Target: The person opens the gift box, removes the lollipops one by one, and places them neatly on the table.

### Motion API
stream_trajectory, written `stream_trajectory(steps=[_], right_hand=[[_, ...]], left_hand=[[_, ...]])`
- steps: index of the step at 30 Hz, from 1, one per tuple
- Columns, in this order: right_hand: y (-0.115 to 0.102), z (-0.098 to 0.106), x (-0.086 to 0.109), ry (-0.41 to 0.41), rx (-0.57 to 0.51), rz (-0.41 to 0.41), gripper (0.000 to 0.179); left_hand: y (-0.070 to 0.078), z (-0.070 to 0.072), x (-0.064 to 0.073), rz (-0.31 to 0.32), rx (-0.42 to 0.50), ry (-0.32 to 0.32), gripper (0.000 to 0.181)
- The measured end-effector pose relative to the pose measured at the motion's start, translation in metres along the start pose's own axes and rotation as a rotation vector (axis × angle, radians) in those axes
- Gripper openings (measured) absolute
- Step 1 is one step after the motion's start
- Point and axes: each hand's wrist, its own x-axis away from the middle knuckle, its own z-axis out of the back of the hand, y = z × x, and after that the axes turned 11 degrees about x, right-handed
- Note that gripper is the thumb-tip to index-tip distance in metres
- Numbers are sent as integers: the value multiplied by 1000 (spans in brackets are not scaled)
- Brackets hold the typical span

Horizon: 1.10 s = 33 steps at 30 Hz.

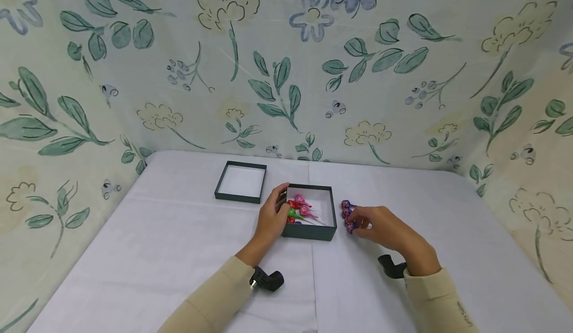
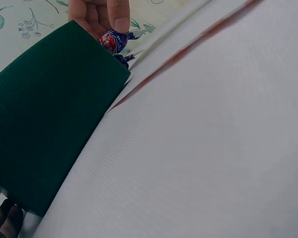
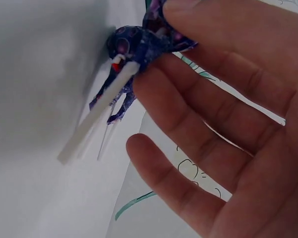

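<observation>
My left hand [image 1: 271, 216] grips the left wall of a dark green box [image 1: 310, 232], thumb near the front and fingers behind. Inside its white interior lie several lollipops [image 1: 302, 210] in pink, red and green wrappers, their sticks toward the right. Just right of the box, my right hand [image 1: 382, 227] pinches a purple-wrapped lollipop [image 3: 161, 32] between thumb and fingers; its white stick slants downward in the right wrist view. More purple lollipops [image 1: 345, 204] lie in a short row on the table beside that hand.
A shallow square lid [image 1: 238, 198] with a dark green rim and white inside lies left of the box, behind my left hand. White cloth covers the table [image 1: 179, 253]. A flower-patterned cloth [image 1: 286, 74] hangs along the back and sides.
</observation>
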Motion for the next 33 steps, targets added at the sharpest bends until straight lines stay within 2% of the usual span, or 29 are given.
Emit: stream_trajectory(steps=[6, 9, 18, 27, 33], right_hand=[[1, -2, 0, -2, -4, 7, 23], [1, -3, -1, -2, 1, 7, 24], [3, -5, -1, -9, 12, 8, 25], [3, -9, -3, -13, 29, -8, 24], [2, -12, -5, -11, 35, -11, 24]], left_hand=[[27, -1, 7, 9, 4, -7, 49], [34, -1, 8, 12, -4, -12, 49], [2, 0, 0, -2, 0, -2, 50], [2, 0, 0, 13, -9, 0, 51], [2, 0, 0, -5, -5, 3, 50]])
